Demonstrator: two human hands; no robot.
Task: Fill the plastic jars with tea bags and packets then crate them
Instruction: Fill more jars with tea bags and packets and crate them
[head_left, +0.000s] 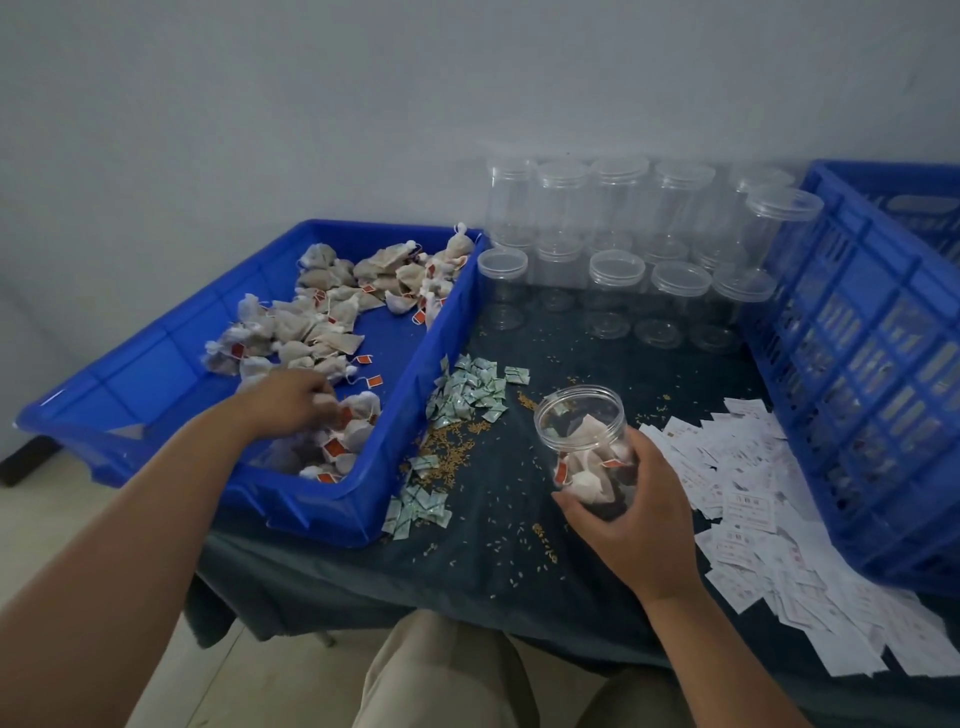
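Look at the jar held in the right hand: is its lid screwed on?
No, the jar in the right hand has an open mouth with no lid, and tea bags show inside.

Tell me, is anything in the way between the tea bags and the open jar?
The blue bin's side wall stands between the left hand grabbing tea bags and the open jar in the right hand. Lifting over it should work.

Left hand (291, 402) reaches out, fingers (318, 391) curled; right hand (631, 514) clasps.
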